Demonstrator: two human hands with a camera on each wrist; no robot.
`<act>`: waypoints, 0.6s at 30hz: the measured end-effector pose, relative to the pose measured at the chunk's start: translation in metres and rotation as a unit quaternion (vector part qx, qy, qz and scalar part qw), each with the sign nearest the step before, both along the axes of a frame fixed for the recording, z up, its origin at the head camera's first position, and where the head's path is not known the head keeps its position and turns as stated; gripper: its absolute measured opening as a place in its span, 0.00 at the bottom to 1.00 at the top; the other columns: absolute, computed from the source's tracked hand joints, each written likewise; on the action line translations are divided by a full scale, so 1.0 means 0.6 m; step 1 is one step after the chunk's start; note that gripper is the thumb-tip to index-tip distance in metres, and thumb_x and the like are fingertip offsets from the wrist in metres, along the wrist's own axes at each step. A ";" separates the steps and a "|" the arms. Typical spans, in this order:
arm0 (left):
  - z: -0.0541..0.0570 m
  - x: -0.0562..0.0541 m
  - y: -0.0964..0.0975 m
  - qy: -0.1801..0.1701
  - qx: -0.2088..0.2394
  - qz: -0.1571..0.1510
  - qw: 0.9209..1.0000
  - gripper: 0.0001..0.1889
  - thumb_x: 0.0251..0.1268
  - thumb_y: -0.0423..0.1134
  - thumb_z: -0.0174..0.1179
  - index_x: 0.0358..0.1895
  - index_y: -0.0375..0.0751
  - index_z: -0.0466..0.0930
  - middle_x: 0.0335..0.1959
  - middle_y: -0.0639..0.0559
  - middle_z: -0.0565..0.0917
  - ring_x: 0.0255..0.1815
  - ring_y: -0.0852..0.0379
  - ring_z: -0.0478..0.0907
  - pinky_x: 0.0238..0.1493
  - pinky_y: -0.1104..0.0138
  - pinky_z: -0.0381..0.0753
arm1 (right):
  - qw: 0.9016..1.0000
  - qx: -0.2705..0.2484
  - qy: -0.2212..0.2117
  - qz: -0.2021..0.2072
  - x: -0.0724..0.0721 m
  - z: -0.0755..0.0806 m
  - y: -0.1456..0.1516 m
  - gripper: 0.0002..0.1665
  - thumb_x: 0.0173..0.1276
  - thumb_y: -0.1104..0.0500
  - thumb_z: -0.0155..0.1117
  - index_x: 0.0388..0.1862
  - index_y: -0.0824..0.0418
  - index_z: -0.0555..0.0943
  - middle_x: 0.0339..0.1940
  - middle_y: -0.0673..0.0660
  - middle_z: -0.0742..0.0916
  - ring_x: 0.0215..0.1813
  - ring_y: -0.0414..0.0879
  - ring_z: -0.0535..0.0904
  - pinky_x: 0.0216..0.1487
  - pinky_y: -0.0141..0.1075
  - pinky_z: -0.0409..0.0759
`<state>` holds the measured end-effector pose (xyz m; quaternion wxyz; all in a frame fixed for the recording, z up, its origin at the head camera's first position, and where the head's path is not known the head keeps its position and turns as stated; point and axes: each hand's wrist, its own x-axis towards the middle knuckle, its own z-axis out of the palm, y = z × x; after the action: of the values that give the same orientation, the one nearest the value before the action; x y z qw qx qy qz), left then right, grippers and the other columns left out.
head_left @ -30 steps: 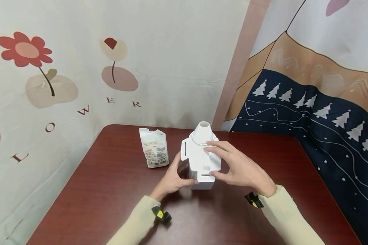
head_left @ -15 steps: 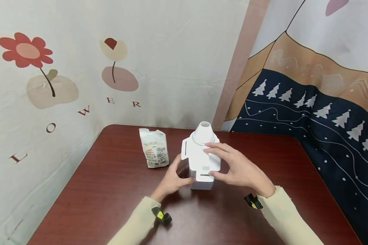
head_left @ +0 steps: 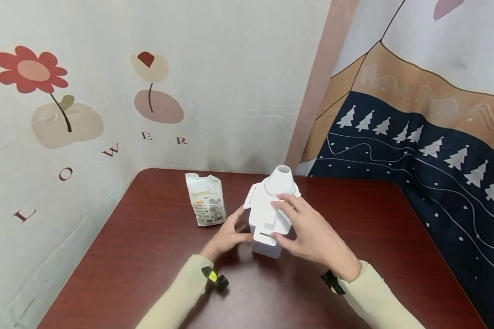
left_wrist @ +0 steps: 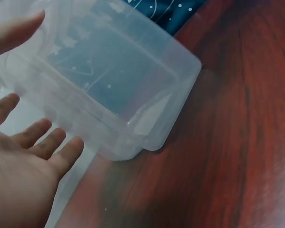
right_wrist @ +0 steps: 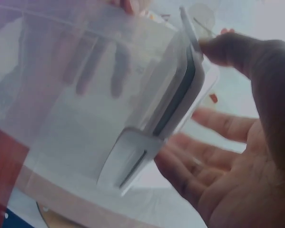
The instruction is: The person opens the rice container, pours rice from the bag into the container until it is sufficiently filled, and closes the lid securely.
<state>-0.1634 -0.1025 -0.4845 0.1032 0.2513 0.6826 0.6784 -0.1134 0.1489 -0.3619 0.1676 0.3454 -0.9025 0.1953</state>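
A translucent plastic container (head_left: 265, 249) stands on the table with a white lid (head_left: 262, 214) on it. Slotted flaps stick out from the lid, and a white cone-shaped cap (head_left: 281, 182) rises at its far end. My left hand (head_left: 227, 235) holds the container's left side, its thumb near the front corner; in the right wrist view its fingers show through the clear wall. My right hand (head_left: 314, 233) grips the lid from the right, thumb by the front flap (right_wrist: 125, 159) and fingertips on the top. The container's contents cannot be made out.
A white printed bag (head_left: 206, 201) stands upright on the dark red table (head_left: 156, 260), left of the container. Behind the table hangs a patterned cloth (head_left: 230, 91) with flowers and trees.
The container and lid have turned a little, the cone cap swinging right and the near end left. My right hand has moved slightly left and nearer with it. The bag has stayed put.
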 end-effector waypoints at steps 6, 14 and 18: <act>-0.004 -0.011 -0.011 0.008 0.005 -0.022 1.000 0.51 0.53 0.32 0.71 0.79 0.25 0.50 0.77 0.25 0.61 0.78 0.34 0.59 0.77 0.38 0.60 | 0.999 0.012 0.042 -0.027 0.013 -0.005 -0.019 0.37 0.58 0.48 0.77 0.65 0.58 0.77 0.66 0.59 0.80 0.56 0.52 0.80 0.49 0.41 0.86; -0.006 -0.008 -0.014 0.025 0.009 -0.030 0.999 0.53 0.58 0.38 0.73 0.78 0.21 0.48 0.78 0.23 0.57 0.80 0.32 0.56 0.76 0.36 0.60 | 0.999 -0.007 -0.033 -0.006 0.004 0.007 -0.001 0.35 0.59 0.48 0.79 0.65 0.53 0.79 0.69 0.55 0.78 0.62 0.49 0.79 0.55 0.42 0.85; -0.004 0.003 -0.011 0.022 0.006 -0.017 1.000 0.52 0.58 0.32 0.72 0.80 0.24 0.47 0.80 0.27 0.56 0.79 0.38 0.60 0.76 0.40 0.63 | 0.998 -0.004 -0.047 0.041 -0.006 0.010 0.016 0.37 0.59 0.50 0.79 0.67 0.52 0.78 0.72 0.55 0.76 0.69 0.49 0.75 0.61 0.43 0.84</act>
<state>-0.1615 -0.1089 -0.4868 0.0981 0.2783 0.6765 0.6748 -0.1170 0.1583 -0.3561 0.1185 0.3720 -0.8936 0.2213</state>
